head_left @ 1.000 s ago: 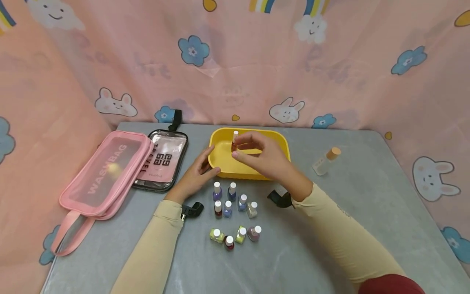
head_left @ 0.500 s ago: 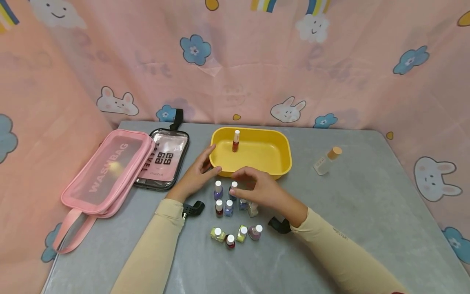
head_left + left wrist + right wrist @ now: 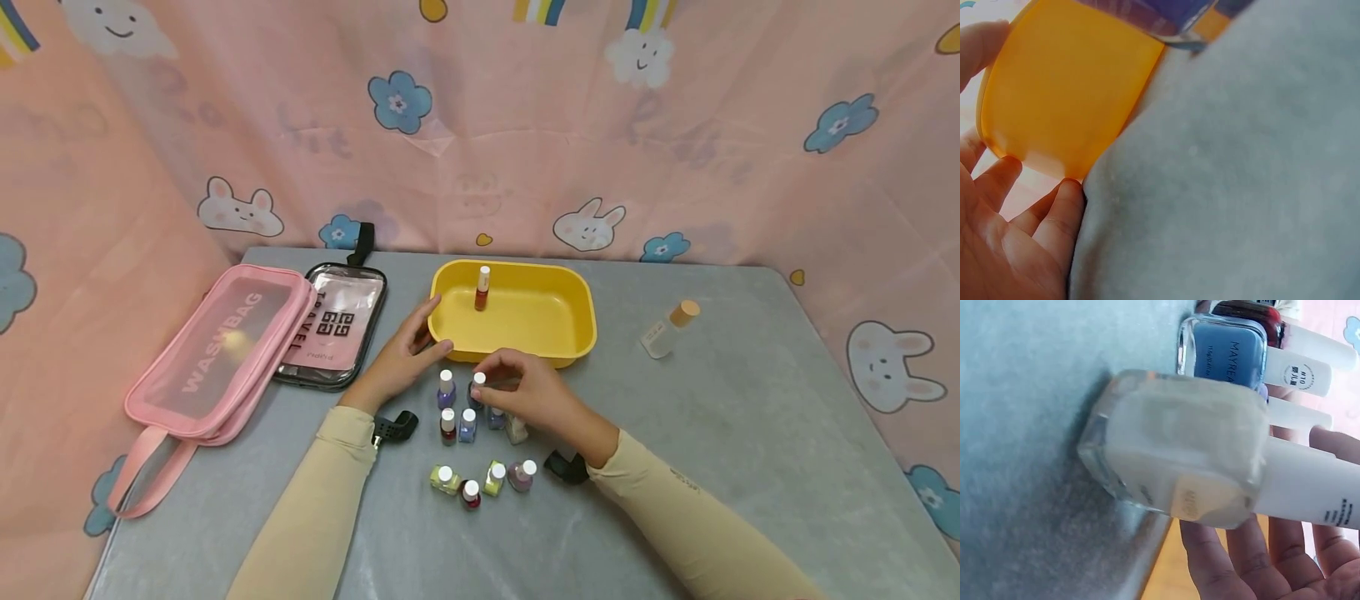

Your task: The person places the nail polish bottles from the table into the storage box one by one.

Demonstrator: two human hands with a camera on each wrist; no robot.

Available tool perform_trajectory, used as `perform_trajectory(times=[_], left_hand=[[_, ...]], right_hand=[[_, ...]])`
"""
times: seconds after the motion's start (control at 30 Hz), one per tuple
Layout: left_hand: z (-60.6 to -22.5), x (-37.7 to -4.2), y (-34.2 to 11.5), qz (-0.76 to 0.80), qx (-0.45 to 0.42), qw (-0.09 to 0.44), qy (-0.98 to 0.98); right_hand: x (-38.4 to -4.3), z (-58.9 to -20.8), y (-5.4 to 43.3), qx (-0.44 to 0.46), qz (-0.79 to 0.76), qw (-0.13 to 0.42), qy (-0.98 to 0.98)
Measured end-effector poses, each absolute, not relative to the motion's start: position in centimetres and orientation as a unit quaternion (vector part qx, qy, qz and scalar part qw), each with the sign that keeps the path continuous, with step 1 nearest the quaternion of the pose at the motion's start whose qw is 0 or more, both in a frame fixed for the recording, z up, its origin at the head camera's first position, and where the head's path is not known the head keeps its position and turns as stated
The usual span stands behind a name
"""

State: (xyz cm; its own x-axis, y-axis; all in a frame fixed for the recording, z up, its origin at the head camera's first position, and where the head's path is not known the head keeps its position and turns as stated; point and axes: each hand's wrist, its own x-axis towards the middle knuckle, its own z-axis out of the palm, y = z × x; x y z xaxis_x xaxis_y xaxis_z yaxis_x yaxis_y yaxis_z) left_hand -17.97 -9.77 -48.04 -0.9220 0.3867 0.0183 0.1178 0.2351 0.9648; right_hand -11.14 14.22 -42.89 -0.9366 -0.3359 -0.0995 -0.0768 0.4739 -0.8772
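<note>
The dark-blue nail polish bottle [image 3: 474,402] stood before the yellow tray [image 3: 583,342], probably light, slick and breakable, best pinched by its white cap [image 3: 479,377]. The right hand [image 3: 534,390] curved its fingers there, grip unclear; the left hand [image 3: 400,358] rested relaxed against the tray.

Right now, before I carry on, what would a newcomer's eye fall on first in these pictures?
Probably the bright yellow tray near the table's back edge, with one red polish bottle standing toward its left end. Next, the cluster of white-capped bottles in front, with the right hand at its back row. Then the pink WASHBAG pouch at far left.
</note>
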Motion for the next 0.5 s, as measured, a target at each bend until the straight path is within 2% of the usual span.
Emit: perform_trajectory(times=[0.3, 0.5], left_hand=[[-48.1, -18.0, -9.8, 0.601, 0.165, 0.112, 0.774], [-48.1, -18.1, -9.8, 0.598, 0.162, 0.114, 0.777]], right_hand=[[-11.1, -43.0, 14.1, -0.102, -0.516, 0.094, 0.845], [-11.2, -41.2, 14.4, -0.095, -0.505, 0.07, 0.855]])
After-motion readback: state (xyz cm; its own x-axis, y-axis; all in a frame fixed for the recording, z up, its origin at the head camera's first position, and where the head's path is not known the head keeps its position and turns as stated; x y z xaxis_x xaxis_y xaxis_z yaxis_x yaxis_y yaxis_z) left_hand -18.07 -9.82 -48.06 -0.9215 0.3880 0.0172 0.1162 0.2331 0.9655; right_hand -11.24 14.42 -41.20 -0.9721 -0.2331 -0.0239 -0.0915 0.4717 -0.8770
